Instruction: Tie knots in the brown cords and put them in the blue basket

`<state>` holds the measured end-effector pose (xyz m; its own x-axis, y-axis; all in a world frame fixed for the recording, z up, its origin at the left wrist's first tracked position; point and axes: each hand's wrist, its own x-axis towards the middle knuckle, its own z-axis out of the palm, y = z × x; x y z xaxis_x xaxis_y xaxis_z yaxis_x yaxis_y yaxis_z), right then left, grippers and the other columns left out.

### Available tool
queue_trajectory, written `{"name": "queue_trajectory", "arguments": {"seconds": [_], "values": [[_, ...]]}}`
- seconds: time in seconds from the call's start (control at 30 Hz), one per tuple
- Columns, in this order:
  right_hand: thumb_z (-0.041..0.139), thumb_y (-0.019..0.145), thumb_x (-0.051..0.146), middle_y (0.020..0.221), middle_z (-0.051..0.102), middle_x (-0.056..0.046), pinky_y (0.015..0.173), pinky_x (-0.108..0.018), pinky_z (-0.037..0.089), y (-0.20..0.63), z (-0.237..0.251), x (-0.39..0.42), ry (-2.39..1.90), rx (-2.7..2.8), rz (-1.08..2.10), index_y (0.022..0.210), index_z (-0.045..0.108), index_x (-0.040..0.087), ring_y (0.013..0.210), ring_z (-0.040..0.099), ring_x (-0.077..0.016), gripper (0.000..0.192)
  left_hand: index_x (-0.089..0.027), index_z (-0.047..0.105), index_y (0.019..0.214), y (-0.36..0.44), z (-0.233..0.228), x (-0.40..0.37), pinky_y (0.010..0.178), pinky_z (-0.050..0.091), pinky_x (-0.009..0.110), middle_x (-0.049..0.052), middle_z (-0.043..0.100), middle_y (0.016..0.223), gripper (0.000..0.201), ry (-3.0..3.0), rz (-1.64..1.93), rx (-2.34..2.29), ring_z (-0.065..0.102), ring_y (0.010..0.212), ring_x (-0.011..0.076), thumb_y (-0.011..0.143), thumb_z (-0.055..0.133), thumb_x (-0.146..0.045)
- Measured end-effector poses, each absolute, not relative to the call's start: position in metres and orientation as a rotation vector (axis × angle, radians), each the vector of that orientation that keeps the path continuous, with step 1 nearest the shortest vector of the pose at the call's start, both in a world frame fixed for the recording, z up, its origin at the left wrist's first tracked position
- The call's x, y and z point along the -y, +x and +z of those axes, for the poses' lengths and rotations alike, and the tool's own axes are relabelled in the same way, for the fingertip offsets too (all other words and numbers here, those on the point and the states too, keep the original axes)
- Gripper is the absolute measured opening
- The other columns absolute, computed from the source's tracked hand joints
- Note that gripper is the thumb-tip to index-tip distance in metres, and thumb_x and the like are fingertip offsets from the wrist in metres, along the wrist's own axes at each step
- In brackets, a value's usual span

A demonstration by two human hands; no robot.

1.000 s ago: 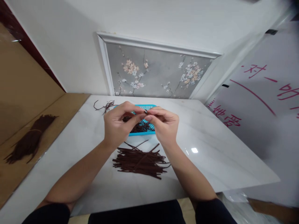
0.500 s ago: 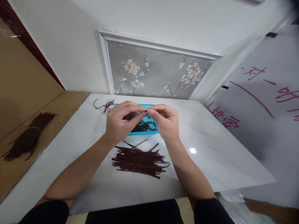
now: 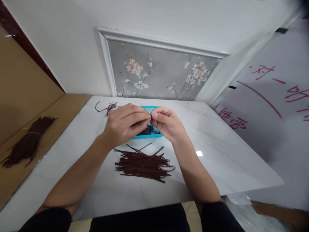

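Note:
My left hand (image 3: pixel 123 125) and my right hand (image 3: pixel 168 124) meet fingertip to fingertip above a blue tray (image 3: pixel 147 136) that holds several dark brown cords. Both pinch one small dark piece between thumb and fingers; the piece itself is nearly hidden by the fingers. A loose pile of dark brown cord strips (image 3: pixel 143 163) lies flat on the white marble table (image 3: pixel 217 161), just nearer to me than the hands.
A few stray brown cords (image 3: pixel 107 108) lie at the table's far left corner. A tied bundle of brown cords (image 3: pixel 25 143) rests on the wooden surface to the left. A flowered panel (image 3: pixel 156 75) backs the table; a white board with red writing (image 3: pixel 270 96) stands at the right.
Both hands have dropped slightly toward the tray and drawn closer together, still pinching the small piece. The view has shifted a little.

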<state>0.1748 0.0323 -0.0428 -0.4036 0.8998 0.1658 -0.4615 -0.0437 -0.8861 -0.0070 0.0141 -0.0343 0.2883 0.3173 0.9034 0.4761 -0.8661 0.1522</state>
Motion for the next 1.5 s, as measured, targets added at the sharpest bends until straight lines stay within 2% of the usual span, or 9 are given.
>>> {"name": "queue_trajectory", "arguments": {"seconds": [0.13, 0.27, 0.47, 0.6, 0.83, 1.07, 1.2, 1.33, 1.5], "values": [[0.087, 0.064, 0.026, 0.063, 0.066, 0.004, 0.061, -0.021, 0.051, 0.176, -0.046, -0.035, -0.537, 1.212, 1.652, 0.068, 0.073, 0.021, 0.059, 0.058, -0.0068, 0.015, -0.027, 0.073, 0.086, -0.014, -0.029, -0.013, 0.07, 0.055, 0.028, 0.001, 0.074, 0.085, 0.01, -2.453, -1.464, 0.693, 0.067, 0.074, 0.0148, 0.083, 0.069, -0.018], [0.088, 0.061, 0.027, 0.064, 0.068, 0.004, 0.059, -0.022, 0.049, 0.176, -0.045, -0.034, -0.524, 1.235, 1.526, 0.068, 0.073, 0.022, 0.057, 0.057, -0.0077, 0.017, -0.022, 0.069, 0.091, -0.01, -0.031, -0.011, 0.074, 0.055, 0.03, 0.005, 0.071, 0.087, 0.007, -2.542, -1.519, 0.844, 0.066, 0.08, 0.017, 0.089, 0.063, -0.025], [0.086, 0.064, 0.029, 0.067, 0.07, 0.003, 0.064, -0.026, 0.052, 0.175, -0.042, -0.03, -0.527, 1.282, 1.365, 0.071, 0.072, 0.023, 0.061, 0.06, -0.0098, 0.016, -0.02, 0.062, 0.085, 0.007, -0.035, 0.0, 0.06, 0.056, 0.023, 0.004, 0.061, 0.081, 0.021, -2.783, -2.04, 1.14, 0.06, 0.072, 0.0141, 0.094, 0.057, -0.038], [0.083, 0.069, 0.031, 0.067, 0.069, 0.003, 0.061, -0.028, 0.051, 0.176, -0.042, -0.027, -0.552, 1.348, 1.212, 0.074, 0.072, 0.024, 0.062, 0.061, -0.0119, 0.015, -0.019, 0.06, 0.084, 0.014, -0.034, 0.005, 0.057, 0.058, 0.024, 0.003, 0.059, 0.075, 0.028, -2.963, -2.276, 1.361, 0.062, 0.068, 0.0141, 0.095, 0.054, -0.044], [0.08, 0.073, 0.024, 0.067, 0.069, 0.003, 0.061, -0.028, 0.05, 0.174, -0.04, -0.021, -0.57, 1.359, 1.076, 0.076, 0.07, 0.024, 0.062, 0.06, -0.0115, 0.01, -0.019, 0.062, 0.081, 0.016, -0.037, 0.003, 0.054, 0.058, 0.021, 0.001, 0.057, 0.071, 0.022, -2.725, -2.351, 1.407, 0.061, 0.064, 0.0121, 0.09, 0.062, -0.039], [0.077, 0.076, 0.023, 0.073, 0.07, 0.001, 0.067, -0.031, 0.052, 0.172, -0.038, -0.014, -0.619, 1.425, 0.92, 0.077, 0.07, 0.024, 0.069, 0.063, -0.014, 0.007, -0.019, 0.064, 0.082, 0.014, -0.04, -0.002, 0.049, 0.058, 0.023, 0.0, 0.061, 0.067, 0.016, -2.741, -2.466, 1.438, 0.062, 0.057, 0.0124, 0.084, 0.069, -0.033], [0.073, 0.079, 0.018, 0.078, 0.072, 0.0, 0.072, -0.034, 0.054, 0.169, -0.044, -0.016, -0.566, 1.555, 0.614, 0.079, 0.07, 0.024, 0.074, 0.066, -0.0155, 0.006, -0.017, 0.063, 0.076, 0.012, -0.038, -0.006, 0.045, 0.055, 0.021, -0.002, 0.061, 0.056, 0.011, -2.709, -2.575, 1.63, 0.059, 0.045, 0.0109, 0.08, 0.068, -0.025], [0.07, 0.079, 0.01, 0.077, 0.074, 0.0, 0.072, -0.035, 0.056, 0.168, -0.048, -0.021, -0.417, 1.651, 0.259, 0.078, 0.069, 0.023, 0.072, 0.068, -0.0155, 0.013, -0.015, 0.063, 0.073, 0.009, -0.033, -0.006, 0.042, 0.052, 0.02, -0.002, 0.059, 0.051, 0.012, -2.749, -2.586, 1.881, 0.058, 0.043, 0.0106, 0.078, 0.066, -0.025], [0.07, 0.076, 0.008, 0.076, 0.073, 0.0, 0.07, -0.034, 0.058, 0.172, -0.044, -0.019, -0.444, 1.54, 0.404, 0.079, 0.07, 0.023, 0.074, 0.069, -0.016, 0.015, -0.016, 0.069, 0.089, 0.008, -0.034, 0.0, 0.048, 0.058, 0.022, -0.002, 0.064, 0.061, 0.017, -2.762, -2.457, 1.569, 0.063, 0.051, 0.0114, 0.08, 0.073, -0.03]]}}
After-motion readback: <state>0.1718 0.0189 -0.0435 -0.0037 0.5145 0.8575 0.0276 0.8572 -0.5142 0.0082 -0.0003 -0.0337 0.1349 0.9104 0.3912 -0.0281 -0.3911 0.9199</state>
